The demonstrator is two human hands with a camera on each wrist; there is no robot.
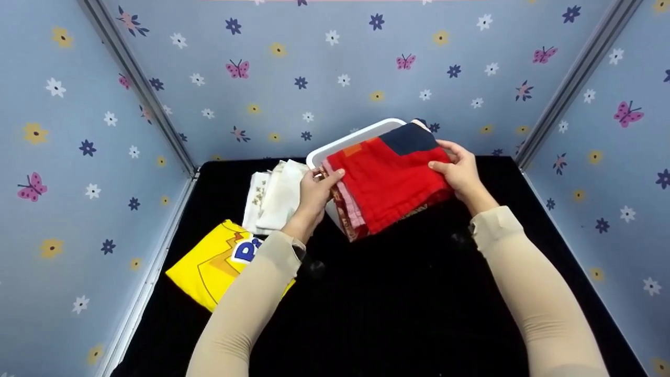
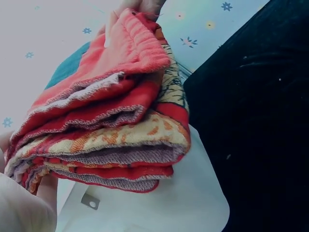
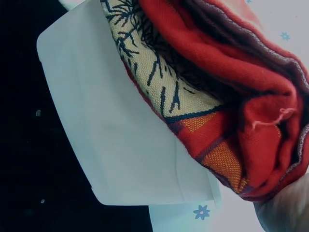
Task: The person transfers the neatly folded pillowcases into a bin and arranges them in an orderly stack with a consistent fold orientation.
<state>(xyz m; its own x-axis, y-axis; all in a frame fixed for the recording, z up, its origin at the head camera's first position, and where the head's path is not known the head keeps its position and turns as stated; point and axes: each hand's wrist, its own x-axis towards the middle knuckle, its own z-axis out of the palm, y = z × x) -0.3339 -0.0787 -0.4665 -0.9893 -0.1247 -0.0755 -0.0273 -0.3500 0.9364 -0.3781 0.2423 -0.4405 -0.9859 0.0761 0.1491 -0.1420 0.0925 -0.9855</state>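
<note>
Both hands hold a thick stack of folded cloths (image 1: 395,180), bright red on top with a dark blue patch and a small orange one. My left hand (image 1: 313,196) grips the stack's left edge, thumb on top. At the opposite edge, my right hand (image 1: 463,170) pinches it with the thumb above. Layered folds with red, cream and orange patterns show in the left wrist view. The stack is held over a white plastic bin (image 1: 356,137), hiding much of it. The bin's pale side (image 3: 120,121) shows below the cloths in the right wrist view.
Folded white cloths (image 1: 282,191), one with a small brown print, lie left of the bin. Nearer the front left is a folded yellow cloth (image 1: 209,267), partly behind the left forearm. A black surface (image 1: 408,303) lies underneath, enclosed by flowered panels (image 1: 335,63).
</note>
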